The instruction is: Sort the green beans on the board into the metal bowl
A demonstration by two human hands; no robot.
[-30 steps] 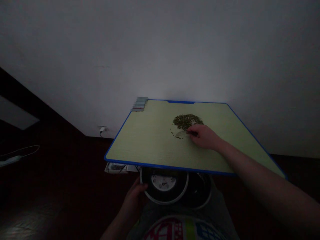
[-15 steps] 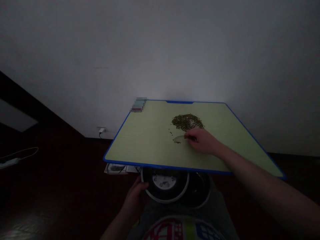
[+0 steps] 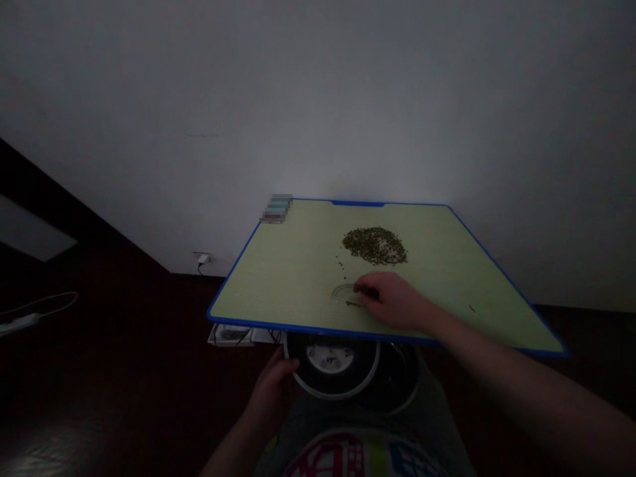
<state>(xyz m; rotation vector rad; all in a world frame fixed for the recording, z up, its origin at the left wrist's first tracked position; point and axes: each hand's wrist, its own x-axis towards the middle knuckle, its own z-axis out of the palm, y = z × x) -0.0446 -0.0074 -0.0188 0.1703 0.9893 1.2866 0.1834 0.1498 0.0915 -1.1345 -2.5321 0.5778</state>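
Observation:
My right hand [image 3: 392, 301] is closed, pinching a clear, half-round piece [image 3: 342, 291] that looks like a protractor, low over the board near its front edge. A few small grains lie along the lower edge of this piece. Beyond the hand, a pile of small green-brown beans [image 3: 368, 244] is spread on the pale board [image 3: 278, 278]. Below the front edge, my left hand [image 3: 275, 384] grips the left rim of a round dark bowl [image 3: 365, 384] with a pale rim and a white patterned middle. The board hides the bowl's far side.
A second dark round container [image 3: 397, 387] sits to the right of the bowl, over my lap. A blurred-out flat object [image 3: 277, 208] lies at the board's far left corner. Several stray beans trail from the pile. A plug [image 3: 203, 258] is in the wall at left.
My right hand has drawn the clear half-round piece toward me and slightly left, away from the pile. My left hand and the bowl have shifted slightly right.

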